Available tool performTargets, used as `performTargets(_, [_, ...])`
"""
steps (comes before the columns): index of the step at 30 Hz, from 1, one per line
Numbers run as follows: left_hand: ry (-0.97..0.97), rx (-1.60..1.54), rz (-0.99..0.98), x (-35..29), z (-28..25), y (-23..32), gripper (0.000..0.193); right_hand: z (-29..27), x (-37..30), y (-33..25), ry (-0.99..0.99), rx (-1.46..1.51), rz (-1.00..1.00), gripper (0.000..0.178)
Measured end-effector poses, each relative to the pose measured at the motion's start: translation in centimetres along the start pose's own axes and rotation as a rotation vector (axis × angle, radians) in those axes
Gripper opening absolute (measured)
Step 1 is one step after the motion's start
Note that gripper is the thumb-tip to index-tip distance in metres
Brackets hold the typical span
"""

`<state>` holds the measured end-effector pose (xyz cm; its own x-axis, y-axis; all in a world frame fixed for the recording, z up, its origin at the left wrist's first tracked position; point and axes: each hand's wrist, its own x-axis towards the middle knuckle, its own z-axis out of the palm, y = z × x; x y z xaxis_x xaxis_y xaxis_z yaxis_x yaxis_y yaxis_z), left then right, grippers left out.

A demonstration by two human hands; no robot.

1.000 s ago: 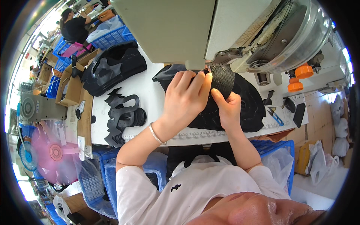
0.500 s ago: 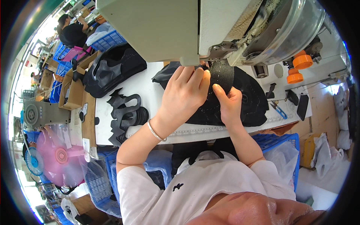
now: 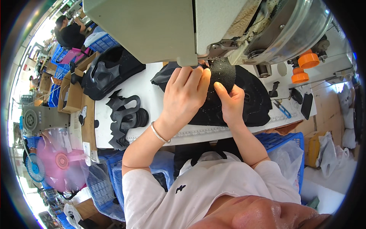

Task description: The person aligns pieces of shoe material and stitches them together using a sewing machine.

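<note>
A sewing machine [image 3: 152,30] fills the top middle, its needle area mostly hidden behind my fingers. Beneath it lies a black fabric piece [image 3: 253,101] with a curved edge and small light specks. My left hand [image 3: 185,89], with a bracelet at the wrist, is closed on this piece right beside the machine's foot; what its fingertips pinch is partly covered. To the right, my right hand [image 3: 231,101] pinches a textured black mesh part [image 3: 222,74] between thumb and curled fingers. The mesh part curves up toward the machine.
Stacked black cut pieces [image 3: 124,118] lie left on the white table [image 3: 156,101], with black molded pieces [image 3: 112,70] behind them. Blue snips [image 3: 283,109] and a black phone-like slab [image 3: 306,106] lie right. A blue crate [image 3: 301,164] stands below; a person [image 3: 70,33] sits far left.
The view has shifted slightly, so the machine and table sit a little further left. Both hands keep their grip on the black pieces, with barely any movement against them.
</note>
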<state>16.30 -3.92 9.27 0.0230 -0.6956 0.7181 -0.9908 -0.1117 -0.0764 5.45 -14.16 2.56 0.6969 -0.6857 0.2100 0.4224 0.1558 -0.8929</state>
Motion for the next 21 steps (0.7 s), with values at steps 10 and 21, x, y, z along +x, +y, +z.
performTargets(10, [-0.005,0.047,-0.034,0.1,0.4,0.6,0.037,-0.3,0.6,-0.3,0.006,-0.063,-0.012,0.013])
performTargets(21, [-0.004,0.08,-0.075,0.2,1.0,1.2,0.038,0.2,0.7,-0.5,0.076,-0.066,-0.023,0.014])
